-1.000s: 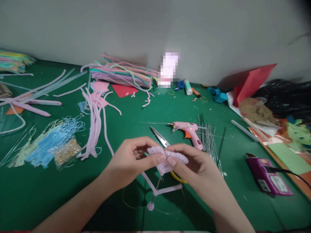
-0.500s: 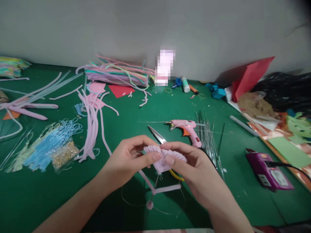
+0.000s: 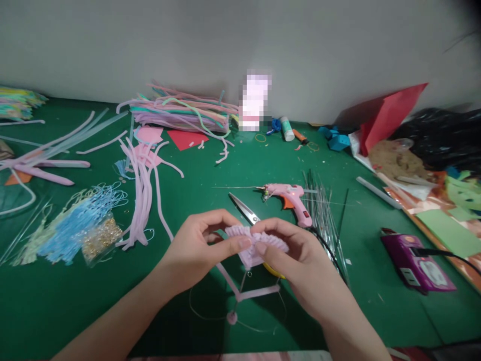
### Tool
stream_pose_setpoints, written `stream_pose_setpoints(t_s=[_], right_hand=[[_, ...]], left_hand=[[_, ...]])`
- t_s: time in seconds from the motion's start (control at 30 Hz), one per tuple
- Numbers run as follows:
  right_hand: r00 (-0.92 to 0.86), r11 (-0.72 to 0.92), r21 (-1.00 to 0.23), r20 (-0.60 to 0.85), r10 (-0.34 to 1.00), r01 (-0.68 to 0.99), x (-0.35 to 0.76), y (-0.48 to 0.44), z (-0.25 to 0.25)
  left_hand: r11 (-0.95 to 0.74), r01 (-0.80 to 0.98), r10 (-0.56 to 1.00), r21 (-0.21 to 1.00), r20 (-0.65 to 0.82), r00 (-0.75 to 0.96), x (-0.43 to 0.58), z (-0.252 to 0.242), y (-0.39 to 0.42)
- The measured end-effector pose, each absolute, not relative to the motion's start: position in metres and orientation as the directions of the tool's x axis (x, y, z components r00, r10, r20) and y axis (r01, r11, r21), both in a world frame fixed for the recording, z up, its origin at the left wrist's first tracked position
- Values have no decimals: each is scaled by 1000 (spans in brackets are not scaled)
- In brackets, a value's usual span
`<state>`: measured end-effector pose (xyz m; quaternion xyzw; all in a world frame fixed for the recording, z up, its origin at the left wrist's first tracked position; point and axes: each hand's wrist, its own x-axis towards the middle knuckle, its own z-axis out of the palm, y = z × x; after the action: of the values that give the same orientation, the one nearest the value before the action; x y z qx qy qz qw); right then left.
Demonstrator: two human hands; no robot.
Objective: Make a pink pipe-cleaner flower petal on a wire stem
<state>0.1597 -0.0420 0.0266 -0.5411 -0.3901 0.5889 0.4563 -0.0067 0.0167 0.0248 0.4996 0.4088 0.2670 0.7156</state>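
Both my hands pinch a ribbed lilac piece of coiled pipe cleaner (image 3: 251, 256), fan-shaped at the top and narrowing downward. My left hand (image 3: 210, 240) grips its left side, and my right hand (image 3: 291, 250) its right, thumbs nearly meeting at the middle. Below it show a lilac pipe-cleaner strip (image 3: 259, 293) bent in a V, a thin wire loop and a small fuzzy lilac ball (image 3: 232, 318); how these join the piece is partly hidden. Behind my hands lie scissors (image 3: 243, 208), their yellow handle partly covered.
A pink hot glue gun (image 3: 287, 195) lies beyond my right hand, beside thin wires (image 3: 323, 215). Lilac pipe cleaners (image 3: 141, 200), blue tassels (image 3: 75, 225) and a bag of gold bits (image 3: 100, 239) lie left. A purple power strip (image 3: 419, 263) sits right.
The lilac piece and my fingers have shifted very slightly, and the camera view has moved a little. Both hands keep the same grip.
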Motion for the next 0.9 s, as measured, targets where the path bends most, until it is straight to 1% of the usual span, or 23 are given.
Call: stream_pose_setpoints(t_s=[0.07, 0.13, 0.23, 0.3, 0.4, 0.47, 0.57, 0.63, 0.7, 0.8, 0.9], right_hand=[[-8, -296, -943, -298, 954, -149, 161, -40, 29], [-29, -322, -914, -326, 945, -247, 162, -38, 31], [-84, -357, -833, -356, 931, -422, 163, -34, 31], [-117, -386, -773, -382, 917, -503, 163, -34, 30], [-142, -420, -711, -418, 897, -563, 162, -33, 30], [-158, -422, -699, -412, 898, -577, 159, -32, 31], [-158, -397, -702, -382, 910, -591, 155, -30, 31], [-115, -352, -741, -353, 929, -572, 152, -29, 31], [-35, -278, -817, -302, 953, -505, 149, -29, 31], [120, -116, -944, -160, 980, -309, 147, -29, 33], [182, 9, -996, -8, 983, -93, 148, -30, 37]], left_hand=[[355, -3, 785, 935, -297, 544, -7, 25, 17], [368, -51, 775, 928, -276, 569, -7, 26, 18], [378, -93, 767, 921, -255, 589, -7, 24, 19], [368, -81, 774, 926, -257, 579, -7, 22, 20], [345, -36, 799, 938, -273, 536, -6, 18, 20], [309, -4, 837, 951, -270, 476, -6, 16, 20], [237, 22, 891, 971, -226, 394, -5, 17, 19], [225, 2, 883, 974, -205, 423, -5, 20, 18], [253, -35, 850, 967, -205, 486, -7, 23, 17], [325, -115, 808, 939, -213, 549, -11, 27, 17], [372, -135, 753, 918, -214, 623, -15, 28, 18]])
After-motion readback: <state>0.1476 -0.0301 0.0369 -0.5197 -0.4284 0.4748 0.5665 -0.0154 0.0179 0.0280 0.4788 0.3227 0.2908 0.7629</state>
